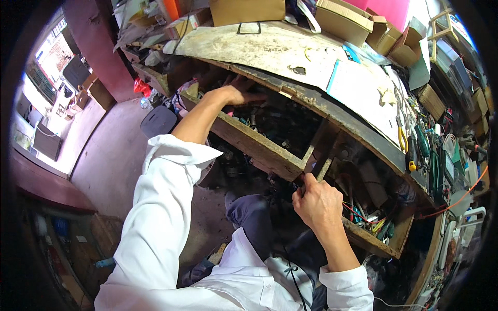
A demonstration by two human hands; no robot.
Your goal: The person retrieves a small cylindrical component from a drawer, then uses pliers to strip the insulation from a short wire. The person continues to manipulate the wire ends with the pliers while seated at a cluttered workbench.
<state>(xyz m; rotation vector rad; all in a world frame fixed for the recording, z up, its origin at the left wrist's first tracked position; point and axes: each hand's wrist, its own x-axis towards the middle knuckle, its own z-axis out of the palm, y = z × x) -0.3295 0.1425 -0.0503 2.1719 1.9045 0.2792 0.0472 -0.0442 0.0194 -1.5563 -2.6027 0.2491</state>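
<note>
Two wooden drawers stand pulled out under the workbench. My left hand [236,95] reaches over the front of the middle drawer [259,146] into its shadowed inside, fingers stretched out. Small dark parts and odds and ends lie in there, too dim to name; part of the hand is lost in shadow under the bench top. My right hand [319,201] is closed at the near left corner of the right drawer [371,239], beside the middle drawer's end. That right drawer holds pliers, a red wire and several other small tools; my hand covers its corner.
The worn bench top [249,46] carries a cardboard box [343,20] and white sheets [363,98]. Yellow-handled pliers [402,136] and screwdrivers crowd its right end. A dark stool [158,122] stands at the left, near a red plastic bag [141,87]. An orange cord [461,199] hangs at the right.
</note>
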